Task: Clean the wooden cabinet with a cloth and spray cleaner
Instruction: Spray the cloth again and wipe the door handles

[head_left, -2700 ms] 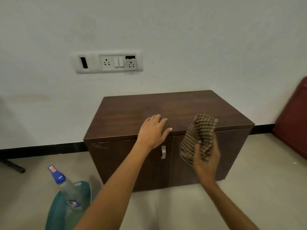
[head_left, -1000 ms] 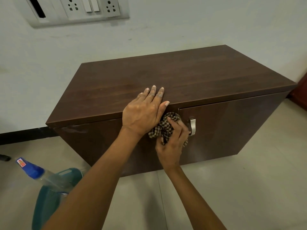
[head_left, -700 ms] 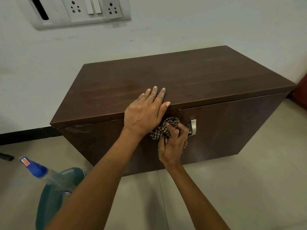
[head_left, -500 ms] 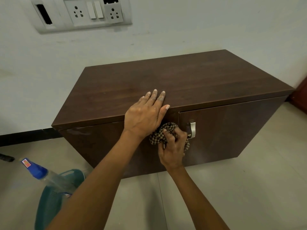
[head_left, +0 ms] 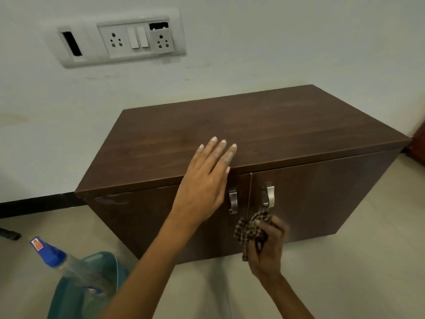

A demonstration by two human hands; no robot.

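Nearest the onlooker, a clear plastic spray bottle with a blue cap leans out of a teal plastic bucket that stands on the pale tiled floor, well apart from both hands. The bottle looks light, smooth-walled and probably slippery when wet; its narrow neck below the cap seems the surest place to take hold.

Next, the right hand is curled closed around a bunched brown-and-cream checked cloth, held low before the right door, just below the handle. The hand is blurred, so whether the cloth touches the door cannot be told. Soft and limp, the cloth will fold to any surface and is best kept wadded in the palm so that no loose end trails.

Beyond it, the left hand lies flat and spread, fingers close together, on the front edge of the top of the low dark-brown wooden cabinet, holding nothing; it seems to serve as a brace. The cabinet looks heavy and rigid, its laminate smooth, so it should bear firm rubbing without shifting. Two curved silver metal handles flank the seam between the doors.

Farthest, a white switch-and-socket panel sits on the pale wall.
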